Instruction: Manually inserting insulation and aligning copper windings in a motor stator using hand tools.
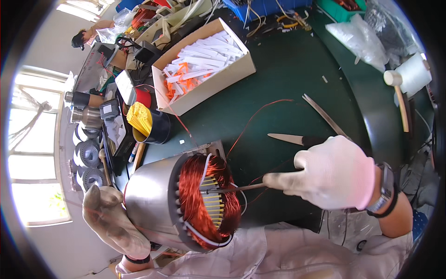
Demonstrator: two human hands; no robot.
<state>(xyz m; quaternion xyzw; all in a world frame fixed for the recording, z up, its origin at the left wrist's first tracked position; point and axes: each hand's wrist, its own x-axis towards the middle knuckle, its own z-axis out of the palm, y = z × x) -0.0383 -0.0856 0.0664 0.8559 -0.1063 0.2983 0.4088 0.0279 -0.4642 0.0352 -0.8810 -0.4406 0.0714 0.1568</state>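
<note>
one smooth, silver-grey metal cylinder [151, 200] is lying on its side at the near edge of the dark green tabletop [297, 69], its open end facing right and showing shiny red-brown copper wire coils [191, 193]. to my eye it is looking heavy, rigid and rather slippery for gloves, so the bare shell is offering the safest hold; the coils are seeming springy and easily nicked. the pale-gloved left hand [110, 219] is cupping the far-left end, thumb upward; whether its fingers are gripping, i cannot tell. the white-gloved right hand [332, 174] is reaching in from the right, knuckles up, forefinger extending forward, pinching a thin dark metal rod [246, 188] whose tip is poking into the bore among the coils.
</note>
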